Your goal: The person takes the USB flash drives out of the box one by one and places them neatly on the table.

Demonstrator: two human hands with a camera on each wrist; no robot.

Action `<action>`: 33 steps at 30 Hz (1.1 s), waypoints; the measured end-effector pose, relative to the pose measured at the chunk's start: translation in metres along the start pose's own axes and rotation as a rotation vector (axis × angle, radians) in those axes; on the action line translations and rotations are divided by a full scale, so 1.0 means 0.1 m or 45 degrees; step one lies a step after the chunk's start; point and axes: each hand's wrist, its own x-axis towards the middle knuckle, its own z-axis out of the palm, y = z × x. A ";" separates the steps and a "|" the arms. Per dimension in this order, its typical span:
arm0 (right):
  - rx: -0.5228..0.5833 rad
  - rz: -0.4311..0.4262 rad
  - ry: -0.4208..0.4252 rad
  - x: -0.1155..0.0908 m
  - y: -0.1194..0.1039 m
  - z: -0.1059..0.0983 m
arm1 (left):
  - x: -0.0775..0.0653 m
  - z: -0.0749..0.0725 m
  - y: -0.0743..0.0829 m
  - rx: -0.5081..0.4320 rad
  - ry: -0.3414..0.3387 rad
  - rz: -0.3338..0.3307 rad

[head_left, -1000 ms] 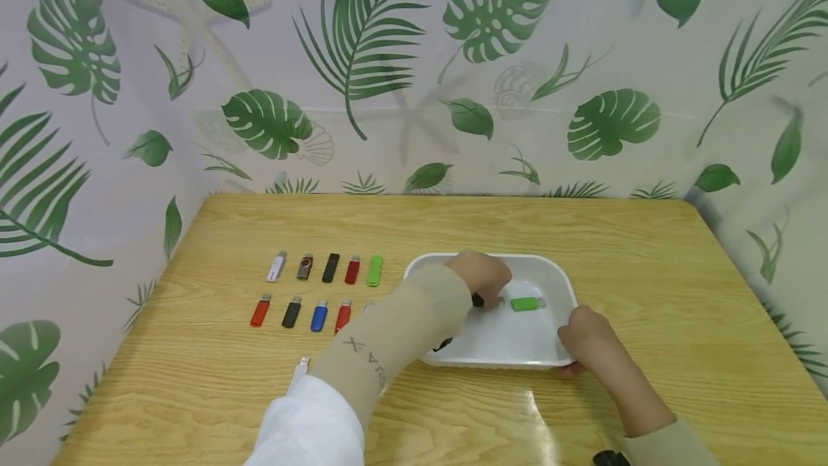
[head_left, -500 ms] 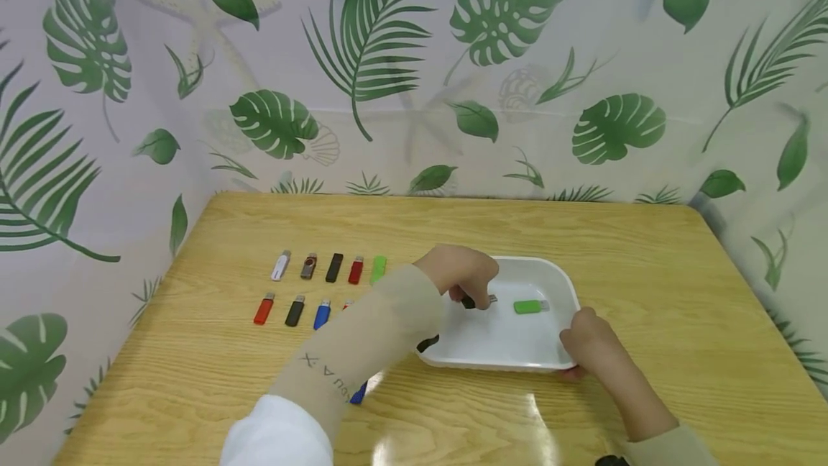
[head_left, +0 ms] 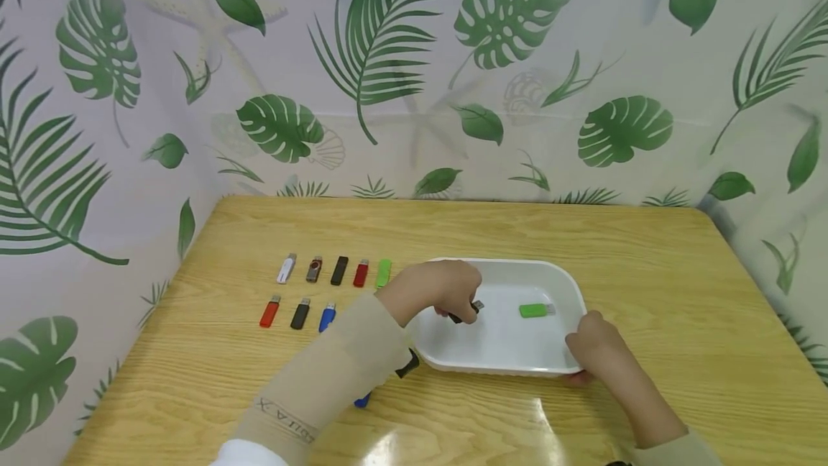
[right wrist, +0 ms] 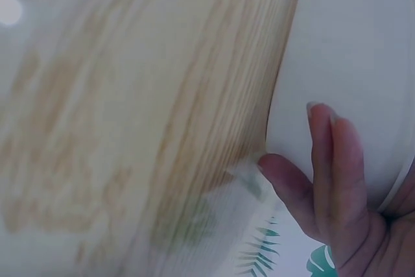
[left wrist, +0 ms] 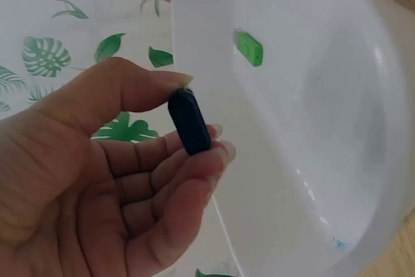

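My left hand (head_left: 440,288) is over the left part of a white plastic tray (head_left: 511,344). Between thumb and fingers it pinches a black USB flash drive (left wrist: 189,121), whose metal plug shows in the head view. Inside the tray lies a green USB flash drive (head_left: 533,310), apart from the hand. My right hand (head_left: 598,344) grips the tray's right end near the front corner. In the right wrist view its fingers (right wrist: 347,167) lie against the tray's outer side.
Left of the tray, USB flash drives stand in rows on the wooden table (head_left: 660,272): white (head_left: 287,268), black (head_left: 339,270), dark red (head_left: 361,273), light green (head_left: 384,273), orange-red (head_left: 269,311), blue (head_left: 328,316) and others. My left forearm hides part of the lower rows.
Pinching the black flash drive, my left hand has moved left across the tray, away from the green one. My right hand keeps its hold on the tray.
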 end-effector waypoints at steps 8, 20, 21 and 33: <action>-0.018 0.005 -0.003 0.01 0.02 0.00 | -0.37 0.12 -0.07 -0.064 0.093 0.034; -0.054 -0.004 -0.003 0.00 -0.01 0.01 | -0.79 0.53 -0.53 -0.167 0.431 -0.124; -0.055 -0.007 -0.003 0.00 -0.01 0.01 | -0.82 0.57 -0.57 -0.179 0.444 -0.144; -0.064 -0.007 -0.021 -0.02 0.00 -0.01 | -1.31 0.85 -0.86 -0.349 0.437 -0.374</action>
